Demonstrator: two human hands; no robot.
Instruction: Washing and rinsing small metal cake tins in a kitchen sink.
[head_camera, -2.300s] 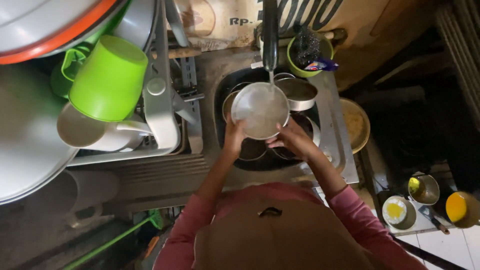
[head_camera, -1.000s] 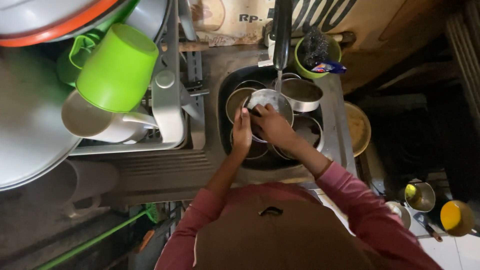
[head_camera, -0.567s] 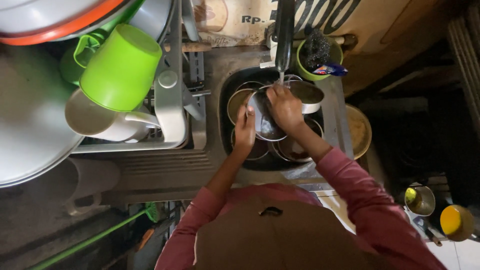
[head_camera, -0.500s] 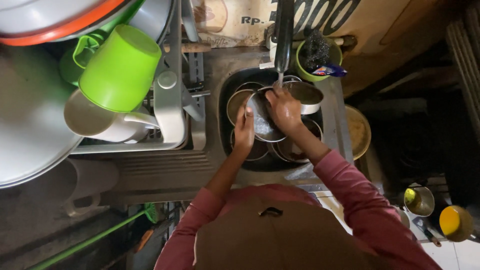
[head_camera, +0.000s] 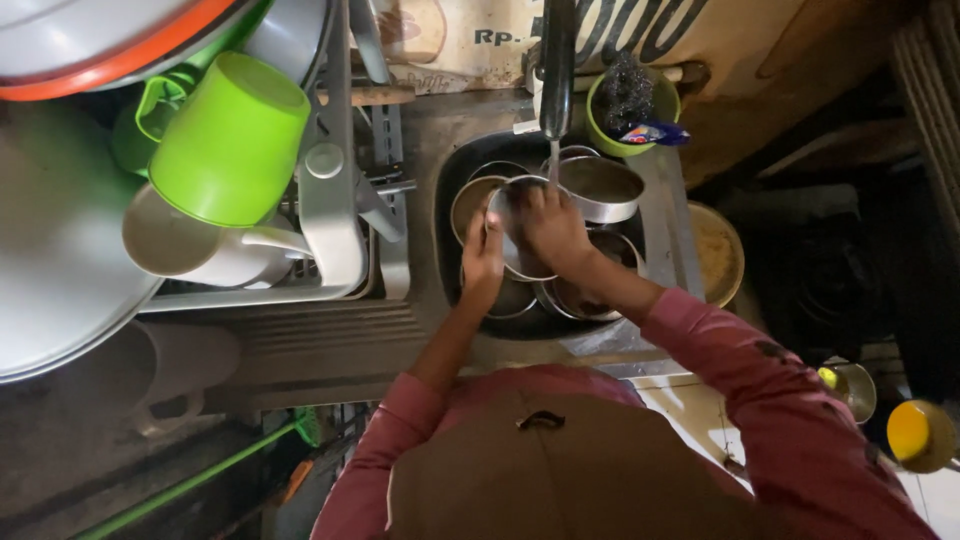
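Over the dark sink (head_camera: 446, 290) I hold a round steel bowl (head_camera: 508, 212) tilted on its side under the tap (head_camera: 556, 62), from which a thin stream of water runs. My left hand (head_camera: 483, 262) grips the bowl's left rim. My right hand (head_camera: 553, 226) is pressed flat inside the bowl. Several other steel bowls lie in the sink, one of them (head_camera: 600, 188) just right of my hands.
A dish rack (head_camera: 335, 200) on the left holds a green cup (head_camera: 230, 140), a white mug (head_camera: 190, 245) and large steel lids. A green pot with a dark scrubber (head_camera: 628, 100) stands behind the sink. Small cups (head_camera: 918, 432) sit on the floor at the right.
The bowl was held flat and open upward under the tap; it has since been lowered and tilted, and my right hand has moved from beneath it into its inside.
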